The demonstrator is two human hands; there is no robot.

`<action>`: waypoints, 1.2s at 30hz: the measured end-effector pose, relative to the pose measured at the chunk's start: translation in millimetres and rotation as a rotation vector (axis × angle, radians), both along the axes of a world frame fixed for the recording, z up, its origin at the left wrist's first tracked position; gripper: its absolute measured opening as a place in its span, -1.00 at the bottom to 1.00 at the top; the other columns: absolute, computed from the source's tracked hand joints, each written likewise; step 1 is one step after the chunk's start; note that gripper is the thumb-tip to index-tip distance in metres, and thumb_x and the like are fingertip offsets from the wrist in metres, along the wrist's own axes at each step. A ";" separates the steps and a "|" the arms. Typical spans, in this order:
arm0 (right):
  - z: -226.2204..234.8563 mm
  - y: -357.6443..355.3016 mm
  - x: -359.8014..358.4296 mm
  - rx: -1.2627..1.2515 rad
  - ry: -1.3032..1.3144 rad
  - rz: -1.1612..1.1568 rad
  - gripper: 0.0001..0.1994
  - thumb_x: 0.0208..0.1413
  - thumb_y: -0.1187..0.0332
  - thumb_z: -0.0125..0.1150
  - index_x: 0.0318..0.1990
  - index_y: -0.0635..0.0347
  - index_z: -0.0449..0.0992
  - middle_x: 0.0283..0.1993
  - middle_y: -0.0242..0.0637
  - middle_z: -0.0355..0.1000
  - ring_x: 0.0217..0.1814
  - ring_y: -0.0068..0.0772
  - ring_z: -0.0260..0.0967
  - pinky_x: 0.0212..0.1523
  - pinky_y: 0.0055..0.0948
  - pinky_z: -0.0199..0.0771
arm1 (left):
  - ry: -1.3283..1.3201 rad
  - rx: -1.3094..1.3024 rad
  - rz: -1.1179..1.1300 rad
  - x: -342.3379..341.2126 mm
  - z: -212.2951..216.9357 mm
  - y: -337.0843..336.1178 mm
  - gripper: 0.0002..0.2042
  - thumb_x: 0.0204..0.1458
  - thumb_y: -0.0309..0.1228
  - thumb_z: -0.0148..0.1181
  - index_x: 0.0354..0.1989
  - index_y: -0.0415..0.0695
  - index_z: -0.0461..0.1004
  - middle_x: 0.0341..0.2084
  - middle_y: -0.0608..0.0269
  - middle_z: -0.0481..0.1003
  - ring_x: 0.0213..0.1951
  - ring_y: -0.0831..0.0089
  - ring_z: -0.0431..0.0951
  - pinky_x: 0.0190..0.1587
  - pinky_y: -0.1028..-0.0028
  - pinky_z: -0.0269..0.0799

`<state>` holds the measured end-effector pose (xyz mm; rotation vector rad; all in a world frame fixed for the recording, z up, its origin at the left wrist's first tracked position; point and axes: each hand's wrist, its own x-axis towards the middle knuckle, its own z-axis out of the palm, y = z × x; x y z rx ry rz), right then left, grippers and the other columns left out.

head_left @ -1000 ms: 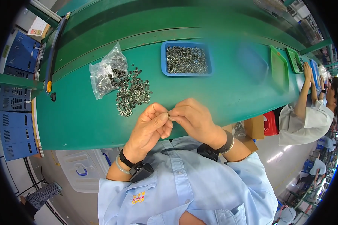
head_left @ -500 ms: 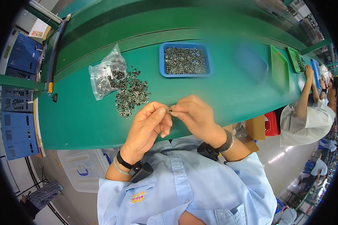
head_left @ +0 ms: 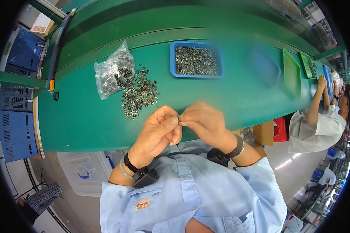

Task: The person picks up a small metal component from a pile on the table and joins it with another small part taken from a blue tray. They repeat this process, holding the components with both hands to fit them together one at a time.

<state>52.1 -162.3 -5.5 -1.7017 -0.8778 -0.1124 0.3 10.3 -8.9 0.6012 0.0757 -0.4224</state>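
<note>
Between my fingertips is a small metal part [head_left: 179, 120], dark with a brassy glint and mostly covered by the fingers. My left hand [head_left: 158, 130] pinches it from the left with thumb and forefinger, the other fingers curled beneath. From the right, my right hand [head_left: 206, 120] grips the same part in a pinch. Beyond my left hand lies a loose pile of small shiny metal parts [head_left: 140, 95] on the green table. A clear plastic bag [head_left: 107, 77] holding more of them lies against the pile. Farther back, a blue tray [head_left: 172, 60] is filled with similar parts.
A green tray [head_left: 291, 73] and a smaller green tray [head_left: 307, 64] stand at the right, where a co-worker in a white top [head_left: 318, 126] reaches over the table. A cardboard box [head_left: 263, 133] and a red container [head_left: 280, 129] sit below the table edge. A clear lidded bin [head_left: 85, 182] stands lower left.
The small metal part has turned between my fingertips, and both hands have shifted slightly right in the picture. The pile, bag and tray appear a little higher and farther right, as the view moved.
</note>
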 end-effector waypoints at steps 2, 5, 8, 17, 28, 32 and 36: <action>-1.2 -0.8 1.5 -0.008 -0.047 0.023 -0.84 -0.09 0.54 0.28 -0.30 0.17 0.52 -0.36 -0.31 0.44 -0.32 -0.32 0.42 -0.35 -0.42 0.45 | 0.005 0.016 -0.005 0.0 1.3 1.2 -0.86 0.16 -0.36 0.09 -0.33 -0.16 0.35 -0.60 0.26 0.43 -0.64 0.54 0.34 -0.60 0.55 0.22; -2.0 -0.3 0.7 -0.018 -0.036 0.020 -0.84 -0.08 0.54 0.29 -0.30 0.16 0.52 -0.36 -0.32 0.44 -0.33 -0.32 0.42 -0.35 -0.42 0.45 | 0.013 0.051 -0.017 0.5 1.5 2.1 -0.86 0.16 -0.36 0.09 -0.33 -0.15 0.35 -0.61 0.27 0.43 -0.65 0.54 0.34 -0.60 0.55 0.23; -2.7 0.3 -0.4 -0.018 -0.001 0.004 -0.85 -0.08 0.54 0.29 -0.30 0.15 0.52 -0.37 -0.33 0.44 -0.34 -0.34 0.42 -0.35 -0.43 0.45 | -0.008 0.097 -0.001 1.8 -0.3 2.0 -0.86 0.17 -0.36 0.08 -0.32 -0.15 0.34 -0.58 0.27 0.44 -0.64 0.55 0.34 -0.60 0.56 0.25; -11.1 0.9 -5.0 0.123 0.164 -0.058 -0.87 -0.03 0.52 0.28 -0.30 0.14 0.50 -0.33 -0.32 0.45 -0.30 -0.41 0.40 -0.31 -0.48 0.42 | 0.009 0.079 0.053 -0.4 9.4 -7.2 -0.88 0.19 -0.37 0.03 -0.22 -0.15 0.34 -0.42 0.20 0.50 -0.60 0.56 0.37 -0.57 0.57 0.28; -9.8 -2.1 -9.5 0.144 0.128 -0.071 -0.85 -0.03 0.53 0.28 -0.28 0.15 0.50 -0.36 -0.33 0.45 -0.31 -0.40 0.41 -0.32 -0.47 0.44 | -0.050 0.154 0.044 -3.2 5.6 -11.3 -0.91 0.18 -0.42 0.05 -0.21 -0.13 0.34 -0.44 0.22 0.50 -0.59 0.60 0.38 -0.57 0.61 0.31; -10.7 -2.4 -9.0 0.112 0.075 -0.075 -0.85 -0.04 0.54 0.28 -0.28 0.16 0.50 -0.35 -0.31 0.45 -0.32 -0.38 0.41 -0.32 -0.45 0.45 | -0.047 0.206 0.033 -1.5 10.1 -8.8 -0.91 0.18 -0.40 0.05 -0.22 -0.12 0.34 -0.47 0.25 0.48 -0.60 0.60 0.38 -0.57 0.62 0.30; -6.7 -3.5 -1.0 0.043 0.005 -0.102 -0.87 -0.05 0.55 0.26 -0.31 0.17 0.50 -0.34 -0.30 0.46 -0.30 -0.35 0.41 -0.29 -0.42 0.44 | -0.036 0.184 0.021 1.3 8.2 -8.4 -0.89 0.19 -0.37 0.03 -0.21 -0.11 0.35 -0.49 0.28 0.47 -0.60 0.61 0.38 -0.58 0.62 0.28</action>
